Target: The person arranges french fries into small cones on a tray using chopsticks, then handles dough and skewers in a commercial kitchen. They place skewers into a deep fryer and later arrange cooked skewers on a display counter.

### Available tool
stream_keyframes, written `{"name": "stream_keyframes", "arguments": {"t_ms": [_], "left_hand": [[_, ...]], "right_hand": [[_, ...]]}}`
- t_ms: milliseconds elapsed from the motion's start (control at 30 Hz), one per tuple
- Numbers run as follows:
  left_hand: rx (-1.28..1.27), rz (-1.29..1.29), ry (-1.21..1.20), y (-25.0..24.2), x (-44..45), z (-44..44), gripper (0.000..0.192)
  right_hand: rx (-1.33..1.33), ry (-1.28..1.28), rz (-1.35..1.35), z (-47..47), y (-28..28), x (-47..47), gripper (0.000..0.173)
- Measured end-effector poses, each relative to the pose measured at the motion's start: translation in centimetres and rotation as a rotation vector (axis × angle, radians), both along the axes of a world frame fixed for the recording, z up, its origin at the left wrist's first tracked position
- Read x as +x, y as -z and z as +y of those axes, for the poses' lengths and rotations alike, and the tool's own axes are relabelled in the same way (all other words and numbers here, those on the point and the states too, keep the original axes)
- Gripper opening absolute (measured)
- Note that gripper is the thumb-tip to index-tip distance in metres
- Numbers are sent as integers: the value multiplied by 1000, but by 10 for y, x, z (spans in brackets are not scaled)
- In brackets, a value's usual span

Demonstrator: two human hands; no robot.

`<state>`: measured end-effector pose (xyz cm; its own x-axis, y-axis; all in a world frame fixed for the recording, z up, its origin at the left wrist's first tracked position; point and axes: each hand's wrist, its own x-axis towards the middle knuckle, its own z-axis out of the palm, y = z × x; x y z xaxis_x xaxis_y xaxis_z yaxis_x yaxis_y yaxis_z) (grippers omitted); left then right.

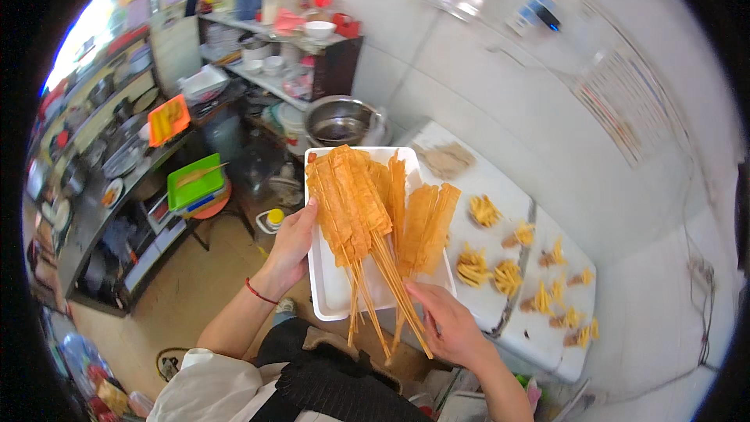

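A white plastic tray (pixel 331 303) is held up in front of me. It carries bundles of flat orange-brown sheets, apparently tofu skin, on thin wooden skewers (pixel 348 205), whose bare ends stick out over the tray's near edge. My left hand (pixel 291 246) grips the tray's left side, thumb up near the sheets. At the lower right, my right hand (pixel 445 319) is at the tray's near right corner, thumb and forefinger by the skewer sticks; whether it grips sticks or the tray's underside is hidden. More skewered sheets (pixel 430 225) lie at the tray's right.
Right of the tray, a white freezer top (pixel 436 140) bears a crumpled cloth (pixel 448 159) and several bunches of yellow strips (pixel 472 268). Beyond stands a large metal pot (pixel 340 122). At left are a stool with a green tray (pixel 196 181) and a counter with an orange tray (pixel 169 121).
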<state>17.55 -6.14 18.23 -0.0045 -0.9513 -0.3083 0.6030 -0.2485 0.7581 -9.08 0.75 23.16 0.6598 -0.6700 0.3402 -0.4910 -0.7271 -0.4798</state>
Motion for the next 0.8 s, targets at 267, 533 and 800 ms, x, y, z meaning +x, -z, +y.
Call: {"name": "stream_keyframes", "arguments": {"t_ms": [267,533,800], "left_hand": [[3,55,-224,27,147,-14,43],[-20,59,-385,60,312,-47,41],[-13,80,-600,104,410,-46,39]], "right_hand": [[-247,-204,80,-81,11,125,35],[-499,-552,327,-187,19,333,19],[-181,-536,54,-252,-10,537,26]]}}
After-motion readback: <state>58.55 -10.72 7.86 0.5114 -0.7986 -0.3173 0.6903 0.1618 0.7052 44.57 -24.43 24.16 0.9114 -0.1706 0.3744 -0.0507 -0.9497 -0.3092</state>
